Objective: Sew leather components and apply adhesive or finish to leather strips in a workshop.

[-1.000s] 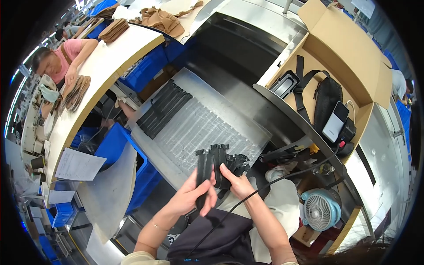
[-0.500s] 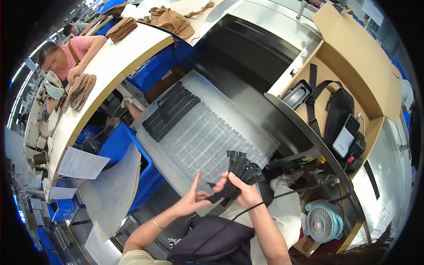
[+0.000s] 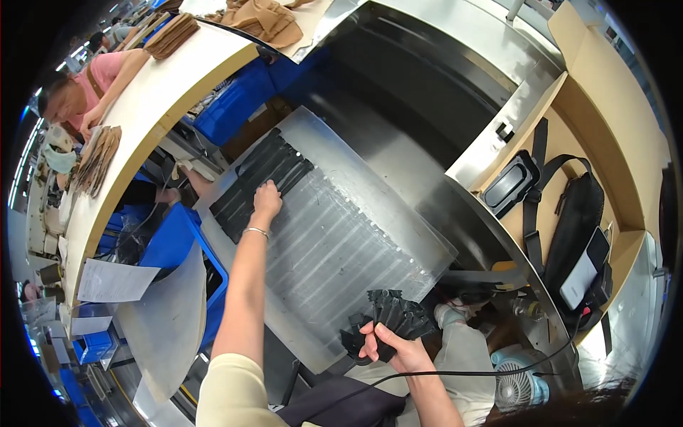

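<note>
A grey translucent board (image 3: 334, 242) lies in front of me. On its far left part, flat black strips (image 3: 249, 174) sit side by side. My left hand (image 3: 267, 201) is stretched out to the right edge of these strips, its fingers bent together on a strip end; the exact pinch is small to see. Close to my body, my right hand (image 3: 400, 349) is closed round a fanned bunch of black strips (image 3: 398, 317). Their lower ends are hidden behind my fingers.
At the right, a cardboard box (image 3: 619, 164) holds a black strap bag (image 3: 578, 213) and a phone-shaped white device (image 3: 585, 269). A black cable (image 3: 469, 373) crosses my right wrist. A light-blue fan (image 3: 523, 381) stands lower right, a blue bin (image 3: 217, 299) left. Another person sits at the far-left table.
My left hand has left the bunch and reached forward and left to the laid strips. My right hand has moved slightly lower, still gripping the bunch. The view has shifted a little.
</note>
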A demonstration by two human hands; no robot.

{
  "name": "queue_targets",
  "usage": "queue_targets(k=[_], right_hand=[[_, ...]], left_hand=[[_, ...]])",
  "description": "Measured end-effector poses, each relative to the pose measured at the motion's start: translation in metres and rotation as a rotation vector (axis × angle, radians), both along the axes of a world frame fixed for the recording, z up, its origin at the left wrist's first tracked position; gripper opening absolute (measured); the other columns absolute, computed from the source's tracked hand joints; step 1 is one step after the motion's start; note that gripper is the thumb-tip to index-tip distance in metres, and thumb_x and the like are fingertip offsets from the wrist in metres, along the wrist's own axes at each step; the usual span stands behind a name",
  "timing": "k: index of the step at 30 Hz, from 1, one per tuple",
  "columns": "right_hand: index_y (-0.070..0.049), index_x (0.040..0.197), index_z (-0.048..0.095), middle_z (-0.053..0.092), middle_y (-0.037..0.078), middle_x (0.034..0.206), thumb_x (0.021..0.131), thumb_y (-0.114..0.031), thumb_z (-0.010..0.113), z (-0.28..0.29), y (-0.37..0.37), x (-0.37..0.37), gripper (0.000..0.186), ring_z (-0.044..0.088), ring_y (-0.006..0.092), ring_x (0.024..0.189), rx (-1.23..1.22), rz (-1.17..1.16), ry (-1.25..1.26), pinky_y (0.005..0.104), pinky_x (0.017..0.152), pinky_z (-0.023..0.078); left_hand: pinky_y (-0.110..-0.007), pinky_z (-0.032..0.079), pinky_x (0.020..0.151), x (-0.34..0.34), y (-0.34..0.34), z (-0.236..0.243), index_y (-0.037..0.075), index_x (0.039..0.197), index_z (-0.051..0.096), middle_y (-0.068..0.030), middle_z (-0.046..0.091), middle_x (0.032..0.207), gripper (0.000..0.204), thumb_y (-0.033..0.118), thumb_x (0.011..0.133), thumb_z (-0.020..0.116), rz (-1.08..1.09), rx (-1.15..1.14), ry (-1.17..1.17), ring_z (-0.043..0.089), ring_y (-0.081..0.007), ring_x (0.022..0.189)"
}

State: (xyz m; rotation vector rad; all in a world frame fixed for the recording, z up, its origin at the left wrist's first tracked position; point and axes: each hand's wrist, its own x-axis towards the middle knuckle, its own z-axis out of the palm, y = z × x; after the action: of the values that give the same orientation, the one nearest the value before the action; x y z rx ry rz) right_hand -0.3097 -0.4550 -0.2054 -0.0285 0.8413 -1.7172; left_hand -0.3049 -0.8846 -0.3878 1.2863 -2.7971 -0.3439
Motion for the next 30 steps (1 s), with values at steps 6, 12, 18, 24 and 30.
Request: queue_targets(k=[6, 12, 18, 24, 30], right_hand=[[0.004, 0.101, 0.057, 0.056, 0.008, 0.071, 0.093, -0.017, 0.05, 0.001, -0.01, -0.009, 0.024, 0.057, 0.018, 0.064, 0.092, -0.075, -0.017, 0.0378, 0.071, 0.052], [0.002, 0.106, 0.056, 0.062, 0.01, 0.084, 0.092, -0.02, 0.052, -0.015, -0.02, 0.0, 0.026, 0.064, 0.0212, 0.075, 0.292, -0.128, -0.108, 0.033, 0.067, 0.054], [0.002, 0.105, 0.056, 0.061, 0.01, 0.082, 0.09, -0.03, 0.056, -0.036, -0.026, 0.027, 0.035, 0.063, 0.0211, 0.072, 0.305, -0.028, -0.212, 0.033, 0.066, 0.054], [-0.003, 0.109, 0.054, 0.062, 0.01, 0.089, 0.086, -0.046, 0.056, 0.007, -0.034, 0.042, 0.049, 0.062, 0.0175, 0.071, 0.015, -0.062, -0.332, 0.0271, 0.048, 0.049], [0.001, 0.102, 0.059, 0.063, 0.007, 0.083, 0.088, -0.017, 0.059, -0.013, -0.028, 0.055, 0.023, 0.063, 0.016, 0.07, 0.19, -0.168, -0.04, 0.029, 0.059, 0.052]], left_hand=[[-0.033, 0.046, 0.054, 0.048, 0.079, 0.049, 0.002, 0.089, 0.046, -0.0147, 0.061, 0.09, 0.01, 0.008, 0.089, 0.053, -0.204, 0.749, 0.284, 0.058, -0.0218, 0.063], [-0.026, 0.049, 0.045, 0.127, 0.191, 0.155, 0.006, 0.131, 0.027, -0.0163, 0.055, 0.113, 0.053, 0.004, 0.086, 0.055, 0.021, 1.418, 0.741, 0.064, -0.0204, 0.067], [-0.024, 0.052, 0.047, 0.143, 0.265, 0.226, 0.003, 0.137, 0.028, -0.0173, 0.036, 0.133, 0.053, -0.001, 0.089, 0.049, -0.09, 1.483, 0.832, 0.065, -0.0223, 0.079], [-0.025, 0.057, 0.06, 0.155, 0.304, 0.22, 0.004, 0.134, 0.03, -0.0148, 0.05, 0.118, 0.05, -0.004, 0.088, 0.049, -0.117, 1.393, 0.759, 0.065, -0.0213, 0.085], [-0.027, 0.053, 0.058, 0.166, 0.296, 0.19, 0.005, 0.129, 0.032, -0.0086, 0.06, 0.083, 0.044, 0.001, 0.09, 0.051, -0.219, 1.045, 0.708, 0.064, -0.0161, 0.073]])
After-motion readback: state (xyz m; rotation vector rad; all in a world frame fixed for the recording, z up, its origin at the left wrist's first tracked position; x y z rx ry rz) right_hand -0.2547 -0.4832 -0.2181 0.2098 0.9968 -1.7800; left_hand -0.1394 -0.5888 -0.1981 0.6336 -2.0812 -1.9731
